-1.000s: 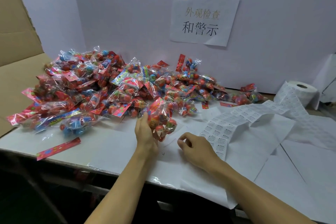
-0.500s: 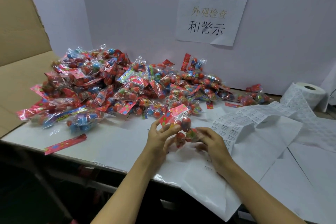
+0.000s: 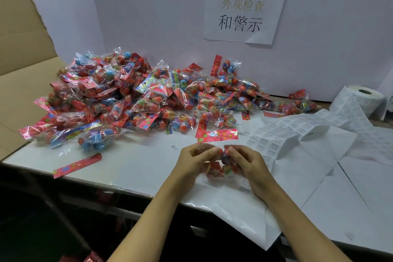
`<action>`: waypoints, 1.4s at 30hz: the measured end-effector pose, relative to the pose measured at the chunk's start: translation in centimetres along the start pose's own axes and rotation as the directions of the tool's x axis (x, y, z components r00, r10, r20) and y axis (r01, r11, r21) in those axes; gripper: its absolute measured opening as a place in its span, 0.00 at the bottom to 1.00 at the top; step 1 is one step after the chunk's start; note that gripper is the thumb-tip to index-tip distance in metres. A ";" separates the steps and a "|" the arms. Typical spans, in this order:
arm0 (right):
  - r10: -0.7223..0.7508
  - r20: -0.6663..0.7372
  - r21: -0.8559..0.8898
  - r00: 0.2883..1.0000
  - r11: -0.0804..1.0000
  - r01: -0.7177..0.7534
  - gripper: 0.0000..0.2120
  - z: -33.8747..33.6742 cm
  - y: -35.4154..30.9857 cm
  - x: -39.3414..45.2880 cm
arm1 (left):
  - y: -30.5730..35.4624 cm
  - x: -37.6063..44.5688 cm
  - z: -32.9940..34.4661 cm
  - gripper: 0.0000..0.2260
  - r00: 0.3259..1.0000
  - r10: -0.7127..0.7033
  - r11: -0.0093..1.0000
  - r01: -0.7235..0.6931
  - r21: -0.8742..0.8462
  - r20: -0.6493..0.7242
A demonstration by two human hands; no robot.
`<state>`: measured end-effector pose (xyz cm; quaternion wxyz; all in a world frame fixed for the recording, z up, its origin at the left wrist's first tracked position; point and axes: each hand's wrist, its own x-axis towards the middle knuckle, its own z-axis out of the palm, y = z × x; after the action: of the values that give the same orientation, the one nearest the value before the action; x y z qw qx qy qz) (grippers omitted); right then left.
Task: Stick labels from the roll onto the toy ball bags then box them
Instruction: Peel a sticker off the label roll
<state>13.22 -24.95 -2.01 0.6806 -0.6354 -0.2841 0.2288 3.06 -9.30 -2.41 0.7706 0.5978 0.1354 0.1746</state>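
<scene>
A clear toy ball bag [image 3: 220, 167] with red balls and a red flowered header card sits between both hands just above the table's front part. My left hand [image 3: 192, 160] grips its left side with curled fingers. My right hand [image 3: 247, 165] grips its right side. A big heap of toy ball bags [image 3: 136, 100] covers the table's back left. The label roll [image 3: 364, 100] stands at the far right, and its strip of printed labels [image 3: 282, 134] runs loose across the table toward my right hand.
A cardboard box [image 3: 23, 74] stands open at the left edge. A loose red header strip [image 3: 77, 165] lies near the table's front left. White backing sheets [image 3: 331, 181] cover the right side. A paper sign [image 3: 244, 10] hangs on the white back wall.
My left hand took a bag from the heap's edge and brought it toward me. My right hand left the table and joined it on the bag, which now sits lower and nearer.
</scene>
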 end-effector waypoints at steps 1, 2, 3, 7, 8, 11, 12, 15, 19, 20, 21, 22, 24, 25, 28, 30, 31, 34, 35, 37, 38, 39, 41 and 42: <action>-0.006 0.010 -0.018 1.000 1.000 0.007 0.13 -0.1 0.1 0.0 | 0.0 -0.1 0.0 0.10 1.000 -0.002 1.000 0.002 -0.007 0.003; -0.018 0.017 -0.043 1.000 0.999 0.018 0.14 -0.1 0.2 0.0 | 0.1 -0.2 -0.1 0.09 1.000 -0.001 1.000 0.001 -0.012 0.006; -0.033 0.017 -0.072 0.999 0.997 0.034 0.16 -0.1 0.2 0.0 | 0.1 -0.2 -0.1 0.07 1.000 0.004 1.000 -0.004 -0.009 0.009; -0.063 -0.008 -0.096 0.998 0.993 0.061 0.12 -0.2 0.3 0.1 | 0.1 -0.6 0.1 0.04 0.999 0.036 0.999 -0.036 0.012 0.026; -0.050 -0.011 -0.082 0.999 0.995 0.049 0.11 -0.3 0.4 0.2 | 0.1 -0.6 0.1 0.04 0.999 0.037 0.999 -0.037 -0.001 0.027; 0.001 -0.029 -0.049 1.000 0.999 -0.003 0.11 -0.3 0.5 0.3 | -0.1 -0.4 0.4 0.03 1.000 0.015 1.000 -0.015 -0.008 0.011; 0.016 -0.039 -0.036 0.999 0.999 -0.018 0.10 -0.3 0.5 0.4 | 0.0 -0.4 0.5 0.04 1.000 0.005 1.000 -0.005 -0.004 0.004; 0.037 -0.069 -0.004 0.997 0.999 -0.038 0.12 -0.3 0.4 0.3 | 0.0 -0.4 0.7 0.03 1.000 0.000 1.000 0.000 0.010 -0.003; 0.014 -0.079 0.009 0.997 1.000 -0.013 0.13 -0.3 0.5 0.2 | 0.0 -0.5 0.6 0.07 0.999 0.031 0.995 -0.029 0.093 -0.013; 0.010 -0.084 0.013 0.996 1.000 -0.009 0.13 -0.4 0.6 0.3 | 0.0 -0.5 0.7 0.08 0.999 0.038 0.994 -0.037 0.107 -0.009; 0.009 -0.093 0.022 0.996 1.000 -0.007 0.13 -0.5 0.6 0.3 | 0.0 -0.5 0.7 0.09 0.999 0.037 0.994 -0.036 0.106 -0.005; 0.015 -0.109 0.041 0.994 0.999 -0.011 0.13 -0.6 0.7 0.4 | 0.1 -0.5 0.7 0.10 1.000 0.025 0.996 -0.025 0.091 -0.003; 0.040 -0.146 0.095 0.988 0.995 -0.026 0.14 -0.7 0.7 0.5 | 0.3 -0.5 0.5 0.15 1.000 -0.004 0.998 0.003 0.070 0.016; 0.049 -0.159 0.110 0.986 0.993 -0.032 0.14 -0.7 0.7 0.5 | 0.2 -0.4 0.4 0.16 0.999 -0.005 0.997 0.002 0.083 0.037; 0.049 -0.167 0.116 0.985 0.993 -0.030 0.18 -0.6 0.6 0.6 | 0.0 -0.4 0.3 0.16 0.997 0.021 0.995 -0.029 0.095 0.079; 0.045 -0.156 0.137 0.987 0.990 -0.024 0.22 -0.6 0.5 0.6 | 0.0 -0.3 0.3 0.17 0.999 0.014 1.000 -0.014 0.016 0.043; 0.044 -0.153 0.155 0.987 0.988 -0.020 0.24 -0.6 0.5 0.7 | 0.0 -0.2 0.3 0.17 1.000 0.002 0.999 -0.001 -0.036 0.017; 0.031 -0.159 0.142 0.987 0.990 -0.009 0.26 -0.8 0.7 0.7 | 0.1 0.1 0.2 0.16 0.997 -0.043 0.993 0.036 -0.113 -0.061; 0.015 -0.156 0.120 0.988 0.993 0.004 0.24 -0.9 0.8 0.7 | 0.1 0.2 0.3 0.16 0.996 -0.052 0.992 0.042 -0.119 -0.077; -0.009 -0.154 0.094 0.988 0.995 0.024 0.20 -0.9 0.9 0.6 | 0.1 0.3 0.3 0.17 0.994 -0.061 0.990 0.050 -0.130 -0.085; -0.013 -0.156 0.092 0.988 0.995 0.028 0.20 -0.8 0.9 0.5 | 0.2 0.2 0.4 0.18 0.994 -0.066 0.989 0.054 -0.140 -0.086; -0.017 -0.157 0.091 0.987 0.995 0.032 0.19 -0.8 0.8 0.5 | 0.2 0.2 0.4 0.18 0.994 -0.069 0.987 0.056 -0.149 -0.085; -0.021 -0.157 0.081 0.987 0.996 0.034 0.19 -0.8 0.8 0.5 | 0.2 0.3 0.4 0.18 0.994 -0.066 0.988 0.053 -0.147 -0.084; -0.019 -0.155 0.080 0.988 0.996 0.032 0.19 -0.8 0.7 0.5 | 0.2 0.3 0.3 0.18 0.994 -0.063 0.989 0.051 -0.141 -0.084</action>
<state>14.19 -25.11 -2.70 0.7289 -0.6190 -0.2291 0.1819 3.42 -9.43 -2.13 0.8083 0.5303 0.1738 0.1877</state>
